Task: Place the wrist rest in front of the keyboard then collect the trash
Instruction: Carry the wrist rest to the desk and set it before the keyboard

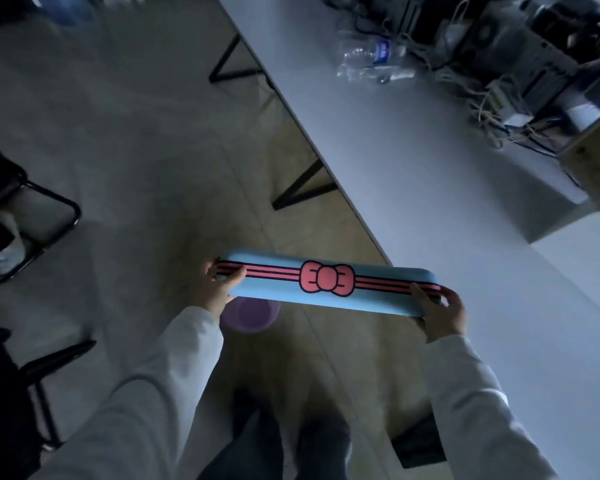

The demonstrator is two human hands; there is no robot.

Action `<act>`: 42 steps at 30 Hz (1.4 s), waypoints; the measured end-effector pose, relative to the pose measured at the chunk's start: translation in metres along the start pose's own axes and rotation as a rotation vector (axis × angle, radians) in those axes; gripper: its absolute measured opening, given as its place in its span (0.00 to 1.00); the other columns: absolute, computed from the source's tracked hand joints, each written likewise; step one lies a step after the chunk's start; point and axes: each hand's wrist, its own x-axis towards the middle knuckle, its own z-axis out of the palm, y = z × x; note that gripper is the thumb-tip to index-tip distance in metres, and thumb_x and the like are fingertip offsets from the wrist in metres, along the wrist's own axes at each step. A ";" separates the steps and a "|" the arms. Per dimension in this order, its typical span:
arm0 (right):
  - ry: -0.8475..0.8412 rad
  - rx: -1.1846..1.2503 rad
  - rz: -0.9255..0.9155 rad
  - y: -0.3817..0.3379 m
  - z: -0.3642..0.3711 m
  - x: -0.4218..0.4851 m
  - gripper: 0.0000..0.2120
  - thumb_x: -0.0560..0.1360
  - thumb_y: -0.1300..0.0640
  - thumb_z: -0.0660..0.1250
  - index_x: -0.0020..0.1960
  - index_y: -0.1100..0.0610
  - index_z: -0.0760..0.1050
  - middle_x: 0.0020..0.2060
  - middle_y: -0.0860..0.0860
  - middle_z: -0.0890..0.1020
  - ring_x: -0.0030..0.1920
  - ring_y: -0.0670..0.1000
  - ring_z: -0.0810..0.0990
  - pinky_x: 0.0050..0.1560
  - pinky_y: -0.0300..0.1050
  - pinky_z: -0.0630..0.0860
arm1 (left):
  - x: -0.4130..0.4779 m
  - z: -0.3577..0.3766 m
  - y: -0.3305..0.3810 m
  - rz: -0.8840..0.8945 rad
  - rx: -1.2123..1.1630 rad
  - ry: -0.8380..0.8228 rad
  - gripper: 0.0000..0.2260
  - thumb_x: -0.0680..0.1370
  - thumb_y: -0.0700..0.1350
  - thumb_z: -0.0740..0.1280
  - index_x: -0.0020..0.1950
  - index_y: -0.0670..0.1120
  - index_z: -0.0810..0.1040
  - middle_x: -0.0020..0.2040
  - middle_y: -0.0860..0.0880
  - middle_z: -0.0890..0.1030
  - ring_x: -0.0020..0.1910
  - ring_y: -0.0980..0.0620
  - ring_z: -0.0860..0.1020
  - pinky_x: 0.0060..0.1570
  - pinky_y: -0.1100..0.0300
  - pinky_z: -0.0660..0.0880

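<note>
A long blue wrist rest with pink stripes and a pink bow in its middle is held level in the air, just off the near edge of the white table. My left hand grips its left end and my right hand grips its right end. Crushed clear plastic bottles lie on the table at the far end. No keyboard is in view.
A tangle of cables and dark equipment fills the table's far right. A brown cardboard box stands at the right edge. Black chair frames are at the left on the floor. A purple round container sits below the wrist rest.
</note>
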 end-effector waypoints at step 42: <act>-0.235 -0.063 -0.088 -0.105 0.499 -0.034 0.22 0.68 0.62 0.71 0.60 0.63 0.70 0.52 0.56 0.74 0.50 0.55 0.75 0.31 0.39 0.80 | 0.317 -0.279 0.189 0.100 -0.028 0.196 0.22 0.71 0.41 0.70 0.62 0.35 0.71 0.53 0.42 0.76 0.56 0.42 0.77 0.32 0.67 0.75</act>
